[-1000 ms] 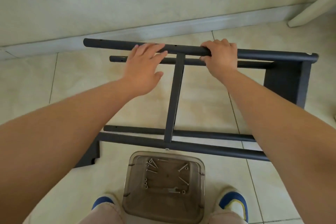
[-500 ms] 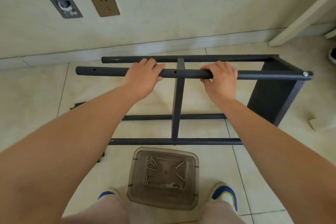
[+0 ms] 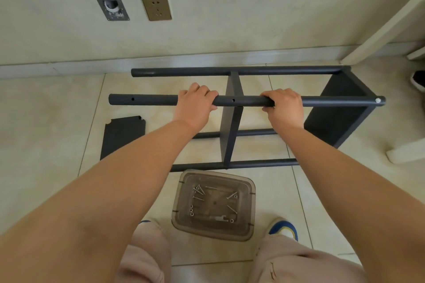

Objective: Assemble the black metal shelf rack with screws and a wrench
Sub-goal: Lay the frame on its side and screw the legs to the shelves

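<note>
Change: rack [image 3: 232, 122] now rolled nearer; loose panel [image 3: 124, 136] uncovered left of it.
Hands: left hand [image 3: 195, 108] and right hand [image 3: 284, 107] curl around its top tube.
Tub [image 3: 213, 205]: before rack, holds screws [image 3: 199, 192], wrench [image 3: 219, 218].

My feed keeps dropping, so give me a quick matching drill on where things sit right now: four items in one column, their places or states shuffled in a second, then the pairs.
Items:
1. loose black panel
2. screws
3. left hand
4. mounted screw head

Places:
A. at the right end of the upper front tube
B. flat on the floor tiles, left of the rack
C. inside the clear plastic bin
D. gripping the upper front tube, left of the middle shelf panel

Pairs: 1-B, 2-C, 3-D, 4-A
</note>
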